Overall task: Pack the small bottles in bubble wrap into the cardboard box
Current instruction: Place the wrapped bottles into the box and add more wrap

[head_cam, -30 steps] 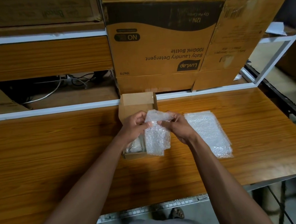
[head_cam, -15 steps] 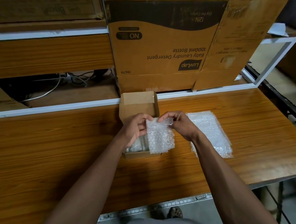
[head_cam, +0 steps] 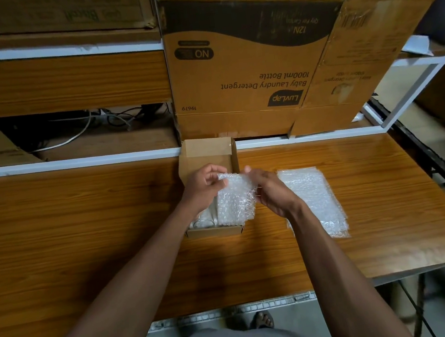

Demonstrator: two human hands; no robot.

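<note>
Over the cardboard box (head_cam: 215,232), both hands' grip (head_cam: 237,179) pinches the bubble wrap (head_cam: 236,202).

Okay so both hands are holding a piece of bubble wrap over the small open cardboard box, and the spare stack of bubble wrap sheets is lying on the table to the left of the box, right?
Not quite. The head view shows the spare stack of clear bubble wrap sheets lying right of the small open brown cardboard box, not left. Both hands, left and right, do hold a bubble wrap piece over it.
</note>
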